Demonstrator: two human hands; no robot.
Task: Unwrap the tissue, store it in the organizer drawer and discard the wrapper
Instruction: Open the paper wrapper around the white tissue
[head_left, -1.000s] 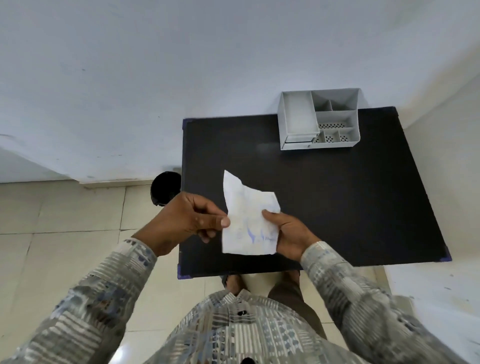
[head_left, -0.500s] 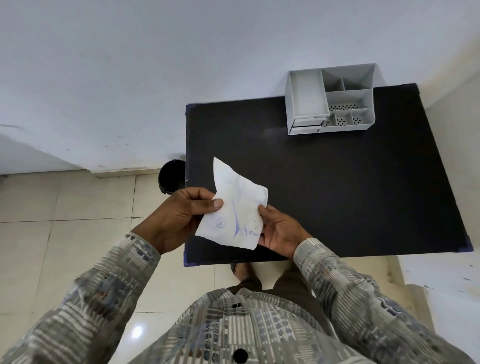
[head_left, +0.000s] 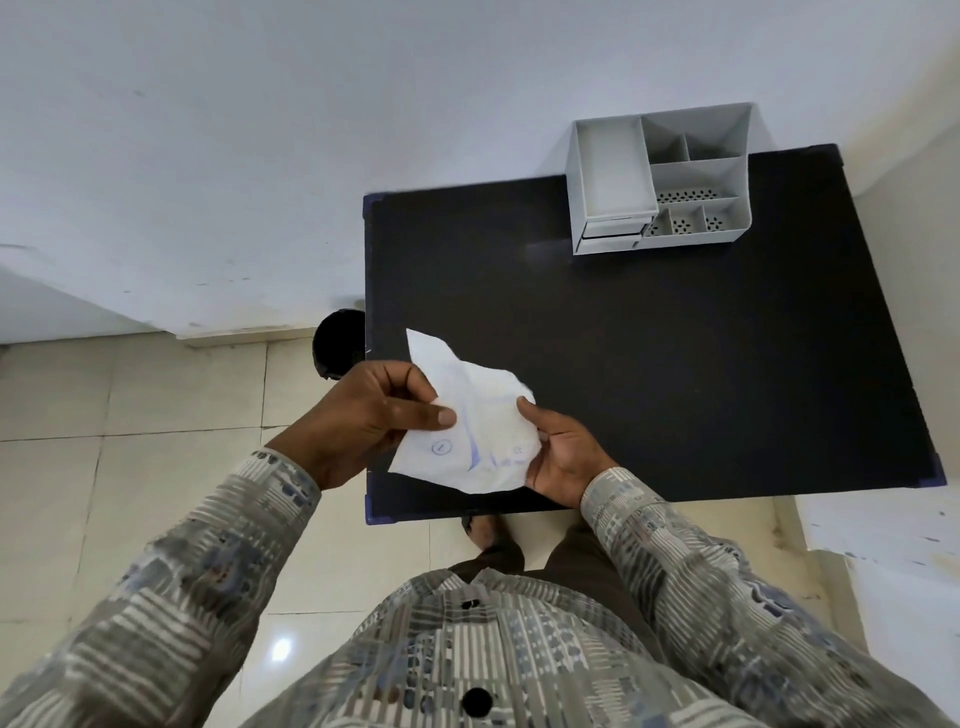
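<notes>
A white wrapped tissue packet (head_left: 475, 431) with faint blue print is held over the near left corner of the black table (head_left: 675, 364). My left hand (head_left: 374, 415) pinches its left edge, thumb on top. My right hand (head_left: 563, 457) grips its right edge from below. The packet's torn upper corner points up and left. A grey desk organizer (head_left: 660, 176) stands at the table's far edge, its small drawer (head_left: 613, 236) at the front left looking shut. I cannot tell the tissue apart from its wrapper.
A round black bin (head_left: 335, 351) stands on the tiled floor beside the table's left edge, partly behind my left hand. White walls rise behind the table and at the right. My feet show under the near table edge.
The packet has tilted and shifted slightly left, and my left thumb has moved onto its left edge. My head has moved, so the table and organizer sit differently in view.
</notes>
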